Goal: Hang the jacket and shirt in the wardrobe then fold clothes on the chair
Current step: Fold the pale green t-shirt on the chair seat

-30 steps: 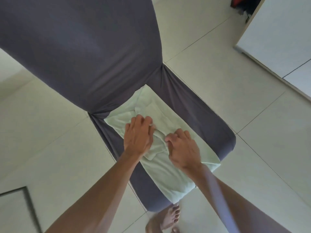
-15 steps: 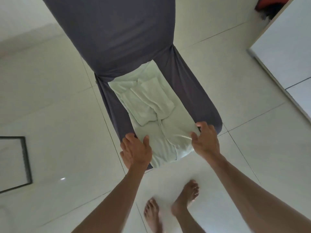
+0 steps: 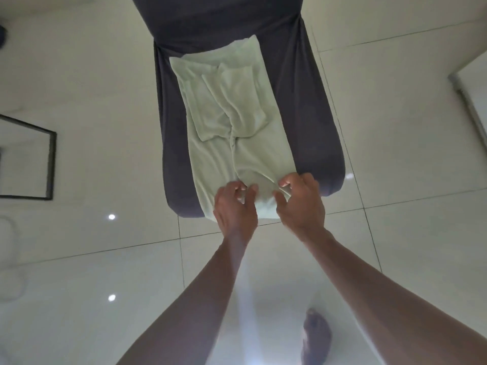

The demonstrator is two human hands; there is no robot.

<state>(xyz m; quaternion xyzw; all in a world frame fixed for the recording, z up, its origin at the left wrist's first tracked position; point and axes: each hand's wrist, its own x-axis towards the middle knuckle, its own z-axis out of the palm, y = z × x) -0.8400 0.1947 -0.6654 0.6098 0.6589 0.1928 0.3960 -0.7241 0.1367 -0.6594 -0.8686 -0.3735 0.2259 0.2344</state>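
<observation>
A pale green garment (image 3: pixel 232 119) lies lengthwise on the seat of a chair with a dark grey cover (image 3: pixel 308 109), its sleeves folded in over the middle. At the garment's near hem, over the seat's front edge, my left hand (image 3: pixel 234 206) pinches the cloth between thumb and fingers. My right hand (image 3: pixel 300 201) grips the same hem just to the right, bunching the fabric. Both hands are close together, a few centimetres apart.
Glossy white floor tiles surround the chair. A dark-framed panel (image 3: pixel 39 164) lies on the floor at the left. A white wardrobe edge (image 3: pixel 471 106) shows at the far right. My bare foot (image 3: pixel 316 335) stands near the bottom of the view.
My hands left the folded sleeves, went to the hem's outer corners, and have now come together at the middle of the hem, gathering the cloth. The camera has pulled back from the chair.
</observation>
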